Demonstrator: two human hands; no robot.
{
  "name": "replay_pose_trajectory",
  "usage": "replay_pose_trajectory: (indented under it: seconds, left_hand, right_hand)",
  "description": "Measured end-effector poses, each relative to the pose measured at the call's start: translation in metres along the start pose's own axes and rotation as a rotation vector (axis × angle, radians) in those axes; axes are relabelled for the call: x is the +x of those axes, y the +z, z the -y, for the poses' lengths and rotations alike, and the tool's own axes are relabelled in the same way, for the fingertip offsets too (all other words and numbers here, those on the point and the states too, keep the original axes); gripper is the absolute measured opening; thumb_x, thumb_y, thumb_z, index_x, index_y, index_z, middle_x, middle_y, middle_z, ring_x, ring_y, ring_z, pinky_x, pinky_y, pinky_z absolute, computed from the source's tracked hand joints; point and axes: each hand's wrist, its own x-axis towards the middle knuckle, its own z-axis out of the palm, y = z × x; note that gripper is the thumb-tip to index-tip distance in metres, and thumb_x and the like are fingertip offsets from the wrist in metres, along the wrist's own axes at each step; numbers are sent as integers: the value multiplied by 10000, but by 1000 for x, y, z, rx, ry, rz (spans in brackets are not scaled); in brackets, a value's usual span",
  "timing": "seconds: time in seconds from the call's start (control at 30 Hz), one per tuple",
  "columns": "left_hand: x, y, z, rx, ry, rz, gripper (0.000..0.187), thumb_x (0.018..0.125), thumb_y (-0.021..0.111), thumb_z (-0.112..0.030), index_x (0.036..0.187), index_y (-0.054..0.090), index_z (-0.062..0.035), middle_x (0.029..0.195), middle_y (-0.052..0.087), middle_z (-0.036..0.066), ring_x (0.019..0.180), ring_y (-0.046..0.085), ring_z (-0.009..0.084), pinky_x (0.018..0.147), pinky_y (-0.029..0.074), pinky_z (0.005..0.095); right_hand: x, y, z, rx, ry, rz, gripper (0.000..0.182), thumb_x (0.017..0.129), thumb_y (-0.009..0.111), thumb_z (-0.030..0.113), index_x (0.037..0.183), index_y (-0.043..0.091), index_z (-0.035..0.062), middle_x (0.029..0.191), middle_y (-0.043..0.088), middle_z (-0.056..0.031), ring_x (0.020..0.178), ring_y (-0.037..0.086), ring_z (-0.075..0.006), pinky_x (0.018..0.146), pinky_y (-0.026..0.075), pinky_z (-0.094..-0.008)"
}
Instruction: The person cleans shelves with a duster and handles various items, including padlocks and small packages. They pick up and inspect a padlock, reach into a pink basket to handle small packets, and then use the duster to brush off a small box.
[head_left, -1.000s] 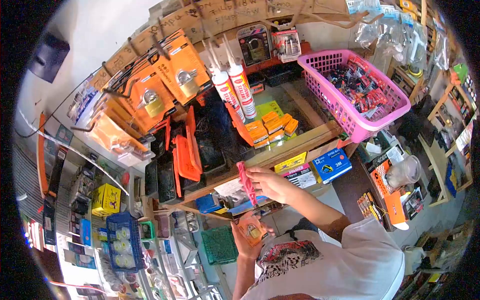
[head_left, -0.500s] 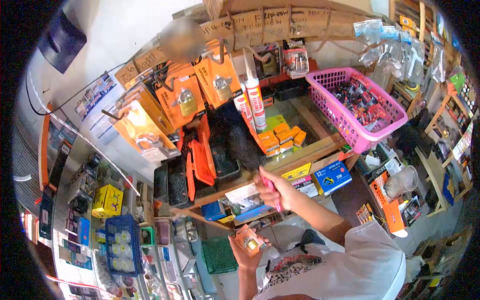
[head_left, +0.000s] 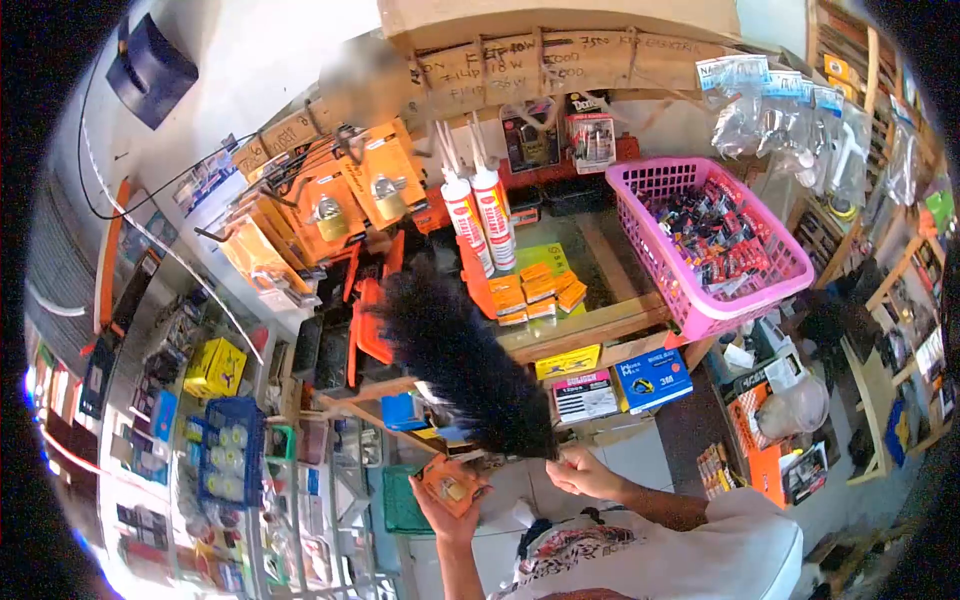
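My left hand [head_left: 447, 512], low in the view, is closed on an orange card pack [head_left: 447, 484] with a small padlock on it. To its right, my right hand [head_left: 585, 473] grips the lower end of a black feather duster [head_left: 470, 365]. The duster slants up and left, its tip near orange toolboxes [head_left: 372, 322] on the wooden counter. White sealant tubes [head_left: 480, 215] stand upright behind it. Small orange boxes [head_left: 535, 292] lie on the glass just right of the duster.
A pink basket [head_left: 690, 320] full of small packets stands on the counter's right. Padlock packs [head_left: 325, 213] hang at the left. Blue [head_left: 655, 380] and yellow boxes sit below the counter edge. A blue basket [head_left: 232, 465] is at lower left.
My right hand has moved down and slightly right, and the black duster now shows clearly across the counter front. My left hand has shifted left with the pack, which is tilted differently.
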Motion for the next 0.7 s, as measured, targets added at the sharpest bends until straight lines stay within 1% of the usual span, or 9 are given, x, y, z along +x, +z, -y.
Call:
replay_pose_trajectory:
  seconds: [0.13,0.27,0.3,0.4,0.43,0.53,0.57,0.67,0.7]
  left_hand:
    - [-26,28,54,-82,-33,-29,740,906,319,-767,1141,612,-130,888,659,133,860,629,360,766,502,539]
    - [-49,38,115,-81,-171,-49,745,905,299,-771,1124,616,-133,892,658,134,859,637,358,793,501,515]
    - [-50,41,127,-70,-198,-45,752,906,295,-770,1126,615,-126,898,660,135,861,643,357,792,505,508]
    - [-61,51,147,7,-200,-54,775,922,282,-751,1136,606,-81,917,665,141,862,665,341,786,521,497]
    - [-64,56,150,-26,-176,-41,778,926,278,-746,1136,605,-72,917,665,140,860,665,338,787,521,495]
    - [-76,60,152,-2,-99,-31,780,937,265,-735,1141,605,-63,912,664,131,854,661,329,793,516,475]
    - [-78,56,151,-1,-73,-40,781,937,264,-736,1144,604,-64,910,663,130,854,660,328,794,515,474]
    - [-85,49,144,-20,-26,-88,782,936,262,-739,1160,598,-69,911,656,134,862,654,330,798,510,485]
    - [-87,50,140,-32,-11,-113,782,934,263,-740,1163,598,-70,913,656,134,867,652,330,801,509,485]
  right_hand:
    - [-34,-45,0,-36,-299,-192,437,951,617,479,828,594,60,641,516,38,531,449,-49,469,343,-234]
    - [-31,-74,15,88,-547,-300,412,958,584,463,889,575,57,644,507,41,560,463,-82,491,367,-278]
    - [-27,-75,38,-99,-610,-356,449,992,511,464,795,511,60,601,453,20,522,412,-79,472,316,-266]
    - [-20,-77,113,-340,-509,-332,466,1033,452,437,747,460,69,561,417,8,463,361,-65,423,267,-251]
    - [-14,-69,120,-158,-503,-354,437,1034,467,428,774,470,76,553,419,21,451,357,-52,421,286,-241]
    - [-18,-77,113,7,-264,-212,421,1038,476,354,704,449,99,585,406,51,504,387,-33,448,297,-222]
    - [-23,-79,108,94,-237,-199,433,1035,494,384,706,445,107,578,399,51,504,383,-28,433,285,-208]
    - [-25,-87,88,83,-301,-276,464,1031,468,452,749,453,84,543,404,12,408,375,-62,363,266,-213]
    - [-22,-92,74,22,-415,-341,469,1030,468,456,758,457,74,549,408,11,404,371,-69,355,265,-222]
